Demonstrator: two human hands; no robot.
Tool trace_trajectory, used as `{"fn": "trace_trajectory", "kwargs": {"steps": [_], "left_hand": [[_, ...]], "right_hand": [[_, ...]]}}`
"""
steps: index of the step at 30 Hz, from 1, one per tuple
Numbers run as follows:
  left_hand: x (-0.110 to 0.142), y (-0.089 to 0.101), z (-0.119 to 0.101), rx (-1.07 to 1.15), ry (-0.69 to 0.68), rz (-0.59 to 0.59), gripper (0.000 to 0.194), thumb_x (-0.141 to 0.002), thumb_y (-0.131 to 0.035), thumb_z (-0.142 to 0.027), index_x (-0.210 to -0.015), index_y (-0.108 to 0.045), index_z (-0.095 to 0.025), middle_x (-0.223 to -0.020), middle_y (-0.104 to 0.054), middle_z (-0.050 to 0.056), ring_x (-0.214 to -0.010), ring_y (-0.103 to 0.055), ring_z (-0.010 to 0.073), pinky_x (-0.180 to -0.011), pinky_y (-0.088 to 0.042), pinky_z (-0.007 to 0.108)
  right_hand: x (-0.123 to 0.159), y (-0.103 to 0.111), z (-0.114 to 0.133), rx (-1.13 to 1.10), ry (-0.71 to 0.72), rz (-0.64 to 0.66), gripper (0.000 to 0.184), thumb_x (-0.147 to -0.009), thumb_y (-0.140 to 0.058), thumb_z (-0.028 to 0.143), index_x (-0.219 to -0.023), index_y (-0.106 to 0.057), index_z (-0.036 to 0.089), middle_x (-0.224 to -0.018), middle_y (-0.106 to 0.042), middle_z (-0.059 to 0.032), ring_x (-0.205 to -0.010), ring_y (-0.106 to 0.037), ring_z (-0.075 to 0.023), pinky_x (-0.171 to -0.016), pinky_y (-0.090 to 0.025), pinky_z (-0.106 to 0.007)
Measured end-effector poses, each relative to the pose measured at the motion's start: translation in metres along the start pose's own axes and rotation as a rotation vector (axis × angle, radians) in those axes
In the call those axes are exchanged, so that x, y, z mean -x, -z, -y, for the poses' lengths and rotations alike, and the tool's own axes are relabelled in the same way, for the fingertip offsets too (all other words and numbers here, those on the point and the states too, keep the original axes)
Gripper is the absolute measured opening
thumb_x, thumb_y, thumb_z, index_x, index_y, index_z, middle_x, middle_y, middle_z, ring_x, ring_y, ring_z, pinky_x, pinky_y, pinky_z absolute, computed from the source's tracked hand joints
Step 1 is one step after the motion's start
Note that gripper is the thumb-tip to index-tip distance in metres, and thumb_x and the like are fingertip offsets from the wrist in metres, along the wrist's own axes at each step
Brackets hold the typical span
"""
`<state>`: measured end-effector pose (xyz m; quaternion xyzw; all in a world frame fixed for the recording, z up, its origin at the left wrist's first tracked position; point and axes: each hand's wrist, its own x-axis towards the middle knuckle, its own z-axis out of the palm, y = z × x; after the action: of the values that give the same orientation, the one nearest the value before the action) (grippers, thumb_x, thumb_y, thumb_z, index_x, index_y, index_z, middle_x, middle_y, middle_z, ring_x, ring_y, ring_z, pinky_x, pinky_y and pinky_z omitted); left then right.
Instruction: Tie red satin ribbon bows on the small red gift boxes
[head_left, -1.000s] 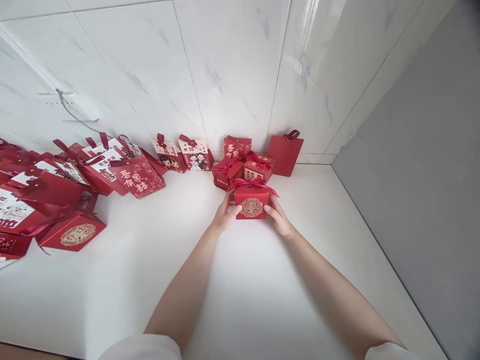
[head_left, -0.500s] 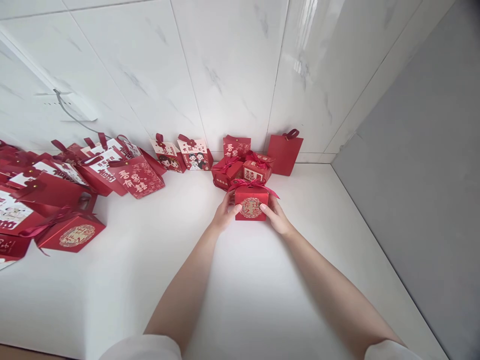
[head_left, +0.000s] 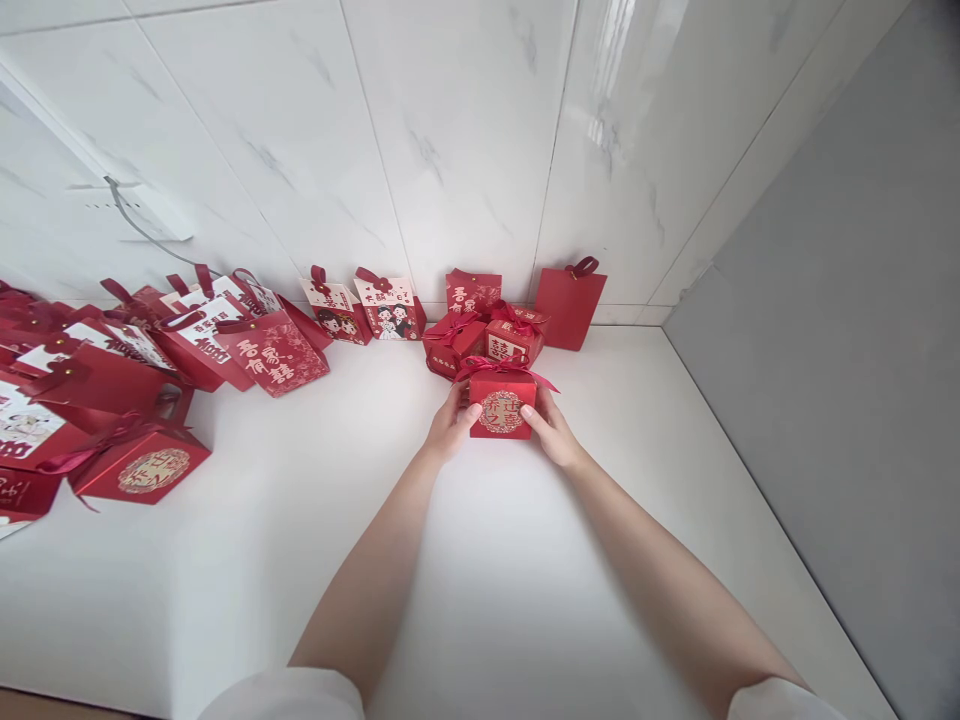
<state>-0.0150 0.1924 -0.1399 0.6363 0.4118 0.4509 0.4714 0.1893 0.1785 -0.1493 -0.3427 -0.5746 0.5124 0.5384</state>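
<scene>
Between my two hands is a red gift box (head_left: 502,405) with a round gold emblem on its front and a ribbon bow on top. My left hand (head_left: 450,425) grips its left side, the thumb resting on the front face. On the right side my right hand (head_left: 552,430) grips it likewise, its thumb near the emblem's edge. The other fingers are partly hidden behind the box. Just behind it are a red box with a bow (head_left: 454,343) and another with a white panel (head_left: 510,335).
A red bag with a ribbon handle (head_left: 571,307) leans on the tiled wall (head_left: 465,130). Two bags with cartoon couples (head_left: 390,308) stand left of centre. Many red and white gift bags (head_left: 276,355) and a bowed box (head_left: 146,462) crowd the left. A grey panel (head_left: 840,330) bounds the white counter (head_left: 300,520) on the right.
The gift box in my hands has shifted very slightly toward the boxes behind it. Both hands keep their grip, and the other boxes and bags look unmoved.
</scene>
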Motion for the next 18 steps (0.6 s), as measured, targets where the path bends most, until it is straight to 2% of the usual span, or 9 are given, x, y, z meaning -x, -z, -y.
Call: {"fn": "trace_trajectory", "kwargs": {"steps": [4, 9, 13, 15, 18], "left_hand": [[0.0004, -0.0014, -0.0041, -0.009, 0.003, -0.004, 0.056, -0.091, -0.046, -0.055, -0.133, -0.048, -0.018, -0.132, -0.057, 0.012, -0.116, -0.057, 0.0265, -0.099, -0.045, 0.040], [0.0008, -0.0008, -0.0049, 0.010, -0.004, -0.012, 0.056, -0.091, -0.045, -0.055, -0.133, -0.050, -0.018, -0.135, -0.057, 0.011, -0.119, -0.056, 0.0273, -0.101, -0.044, 0.040], [0.0005, 0.0018, -0.0052, 0.057, -0.040, 0.066, 0.060, -0.091, -0.046, -0.056, -0.138, -0.048, -0.019, -0.143, -0.050, 0.010, -0.128, -0.049, 0.0288, -0.108, -0.038, 0.042], [-0.0002, 0.0029, -0.0046, 0.046, -0.038, 0.095, 0.063, -0.088, -0.049, -0.057, -0.139, -0.048, -0.020, -0.142, -0.050, 0.009, -0.125, -0.052, 0.0296, -0.108, -0.038, 0.044], [-0.0015, 0.0028, -0.0040, 0.016, -0.010, 0.078, 0.064, -0.086, -0.052, -0.057, -0.139, -0.049, -0.020, -0.138, -0.055, 0.009, -0.117, -0.057, 0.0291, -0.106, -0.040, 0.045]], "right_hand": [[-0.0001, -0.0007, -0.0006, 0.018, -0.003, 0.001, 0.054, -0.091, -0.052, 0.052, -0.138, -0.041, 0.027, -0.145, -0.046, -0.0072, -0.135, -0.042, -0.0270, -0.111, -0.038, -0.045], [-0.0011, -0.0006, -0.0039, 0.047, -0.044, -0.029, 0.057, -0.090, -0.052, 0.055, -0.138, -0.042, 0.027, -0.145, -0.046, -0.0078, -0.135, -0.043, -0.0278, -0.111, -0.038, -0.045], [-0.0030, 0.0008, -0.0043, -0.020, -0.073, -0.058, 0.059, -0.090, -0.049, 0.059, -0.139, -0.040, 0.026, -0.144, -0.048, -0.0082, -0.134, -0.044, -0.0278, -0.109, -0.041, -0.044], [-0.0039, 0.0014, -0.0038, -0.037, -0.080, -0.076, 0.060, -0.090, -0.047, 0.060, -0.139, -0.040, 0.025, -0.144, -0.049, -0.0080, -0.134, -0.045, -0.0277, -0.109, -0.040, -0.044], [-0.0038, 0.0010, -0.0020, -0.017, -0.070, -0.081, 0.059, -0.092, -0.044, 0.060, -0.139, -0.041, 0.025, -0.145, -0.048, -0.0068, -0.134, -0.044, -0.0269, -0.112, -0.036, -0.045]]}}
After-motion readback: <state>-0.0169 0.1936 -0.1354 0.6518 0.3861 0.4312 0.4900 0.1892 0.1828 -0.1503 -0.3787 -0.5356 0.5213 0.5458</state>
